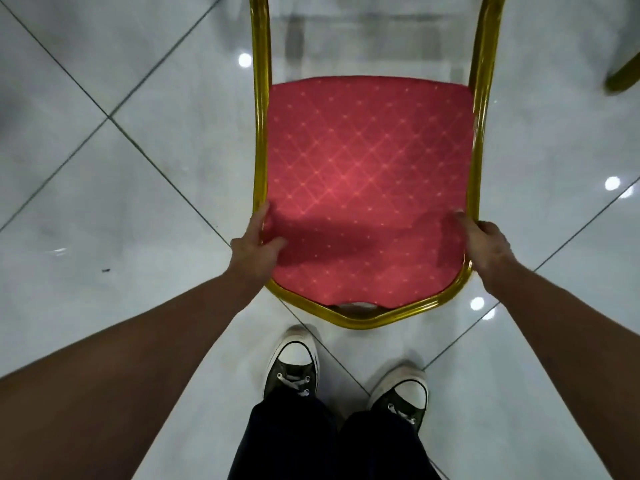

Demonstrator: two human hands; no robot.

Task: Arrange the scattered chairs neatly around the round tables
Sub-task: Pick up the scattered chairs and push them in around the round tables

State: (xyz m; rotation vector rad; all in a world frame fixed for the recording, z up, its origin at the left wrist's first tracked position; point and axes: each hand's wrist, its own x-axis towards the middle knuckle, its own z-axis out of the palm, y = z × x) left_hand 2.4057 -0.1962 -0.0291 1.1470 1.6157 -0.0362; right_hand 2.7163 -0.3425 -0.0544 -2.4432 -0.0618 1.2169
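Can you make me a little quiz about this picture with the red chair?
1. True or false: both hands hold the chair.
2. What colour is the chair's frame? A) silver B) gold C) black
3. Fill in: the person stands on a shiny tiled ____.

Key:
1. True: the left hand and the right hand grip the sides of the backrest.
2. B
3. floor

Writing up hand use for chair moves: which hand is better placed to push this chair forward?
Neither clearly: left hand and right hand grip opposite sides of the chair, level with each other.
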